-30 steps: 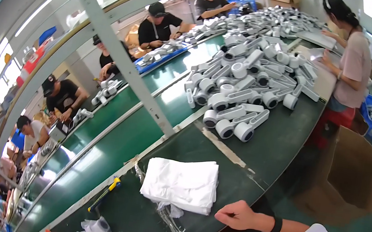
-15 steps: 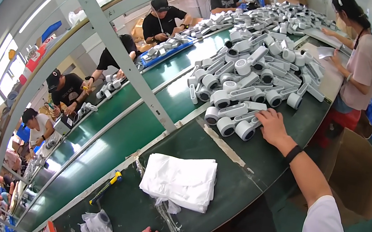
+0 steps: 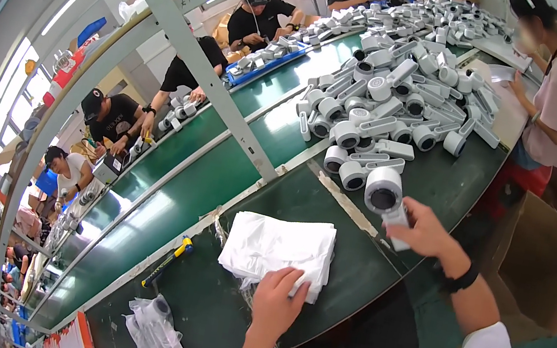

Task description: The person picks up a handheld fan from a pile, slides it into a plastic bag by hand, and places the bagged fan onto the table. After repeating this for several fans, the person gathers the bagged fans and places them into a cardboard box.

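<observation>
My right hand (image 3: 423, 231) grips the handle of a grey handheld device (image 3: 384, 190), which has a round barrel head with a dark end. The device is raised off the table, its head toward the pile. Beyond it lies a large heap of similar grey devices (image 3: 381, 88). A stack of thin white plastic bags (image 3: 274, 243) lies flat on the dark green table (image 3: 330, 216). My left hand (image 3: 281, 296) rests its slightly bent fingers on the near edge of that stack, fingers apart, with nothing seen in them.
A yellow and black box cutter (image 3: 168, 259) and a clear-bagged item (image 3: 155, 327) lie left of the stack. A metal frame post (image 3: 201, 61) rises beside the green conveyor (image 3: 207, 180). A cardboard box (image 3: 535, 269) stands at right. Several co-workers sit across; one person (image 3: 554, 110) stands at far right.
My right hand has picked a grey device from the heap's near edge and drawn it closer. My left hand has moved up from the table's near edge onto the bag stack.
</observation>
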The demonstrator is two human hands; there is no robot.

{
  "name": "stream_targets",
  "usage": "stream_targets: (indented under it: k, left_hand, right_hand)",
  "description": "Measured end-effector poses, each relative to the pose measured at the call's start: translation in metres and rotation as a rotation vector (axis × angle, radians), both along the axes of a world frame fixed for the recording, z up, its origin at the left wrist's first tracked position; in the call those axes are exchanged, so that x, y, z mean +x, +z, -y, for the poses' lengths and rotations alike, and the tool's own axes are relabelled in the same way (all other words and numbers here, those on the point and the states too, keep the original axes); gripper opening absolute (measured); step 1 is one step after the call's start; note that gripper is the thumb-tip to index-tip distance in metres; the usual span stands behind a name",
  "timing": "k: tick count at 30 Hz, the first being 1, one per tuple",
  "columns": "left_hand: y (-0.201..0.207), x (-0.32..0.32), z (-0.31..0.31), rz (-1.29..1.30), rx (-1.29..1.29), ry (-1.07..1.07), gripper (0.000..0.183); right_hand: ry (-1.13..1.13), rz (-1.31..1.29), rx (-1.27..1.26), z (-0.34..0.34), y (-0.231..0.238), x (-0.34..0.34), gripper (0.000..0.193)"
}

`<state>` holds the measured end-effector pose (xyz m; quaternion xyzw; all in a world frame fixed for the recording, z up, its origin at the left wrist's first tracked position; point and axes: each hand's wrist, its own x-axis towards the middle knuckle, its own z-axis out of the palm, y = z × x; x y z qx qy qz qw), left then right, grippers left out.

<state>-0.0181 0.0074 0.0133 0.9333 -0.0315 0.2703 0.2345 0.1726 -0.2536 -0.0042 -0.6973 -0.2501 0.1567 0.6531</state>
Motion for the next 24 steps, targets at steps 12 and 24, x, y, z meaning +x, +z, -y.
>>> stream_targets:
  k: [12, 24]
  left_hand:
    - [-0.019, 0.035, -0.004, -0.254, -0.056, 0.071, 0.012]
    - [-0.015, 0.031, -0.010, -0.302, -0.545, 0.160, 0.018]
  right_hand:
    - [0.083, -0.364, 0.165, -0.037, -0.016, -0.073, 0.033]
    - [-0.065, -0.250, 0.045, -0.100, -0.020, -0.088, 0.054]
